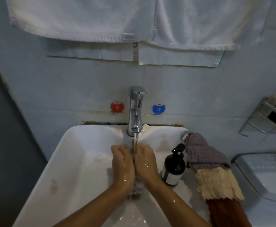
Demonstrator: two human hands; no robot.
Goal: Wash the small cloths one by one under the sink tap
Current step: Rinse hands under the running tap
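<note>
A bathroom: white sink (71, 154), chrome tap (135, 108) (running), hung towels (88, 18).

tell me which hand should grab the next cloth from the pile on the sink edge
Probably the right hand: the pile, purple cloth on top, lies on the sink's right rim beside it. The left hand would have to cross over.
</note>
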